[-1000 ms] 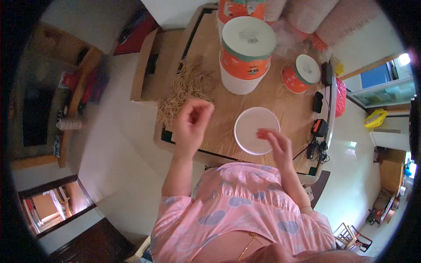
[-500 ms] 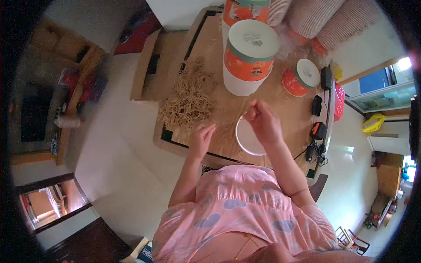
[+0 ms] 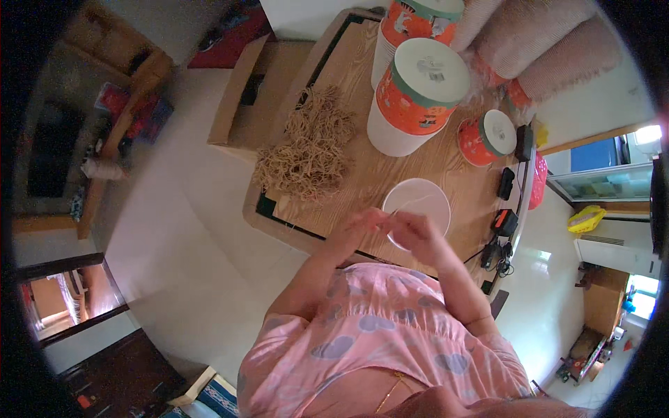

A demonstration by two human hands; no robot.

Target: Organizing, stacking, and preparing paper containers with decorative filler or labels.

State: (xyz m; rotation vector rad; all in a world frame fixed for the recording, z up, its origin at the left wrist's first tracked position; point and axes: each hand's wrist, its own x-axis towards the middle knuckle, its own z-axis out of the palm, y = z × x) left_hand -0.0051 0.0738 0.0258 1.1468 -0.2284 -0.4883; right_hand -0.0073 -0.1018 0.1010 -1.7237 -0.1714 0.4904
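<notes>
My left hand (image 3: 357, 231) and my right hand (image 3: 416, 231) meet at the fingertips over the near rim of a round white tub (image 3: 433, 202). Both have their fingers pinched together. A thin pale cord (image 3: 420, 200) runs from between them up across the tub's white inside; its end at the fingertips is too small to make out. Left of the tub lies a tangled heap of tan cords (image 3: 306, 157). Beyond it stands a stack of upturned orange-and-white paper tubs (image 3: 418, 104) with green bands.
A single orange tub (image 3: 477, 139) lies at the right. Behind are another stack (image 3: 422, 24) and long nested stacks of tubs (image 3: 536, 42). Black adapters and cables (image 3: 500, 240) line the right table edge. An open cardboard box (image 3: 254, 104) adjoins the left side.
My hands have come together, the left moving right and the right moving down. The white tub now shows more fully. The whole view has shifted slightly.
</notes>
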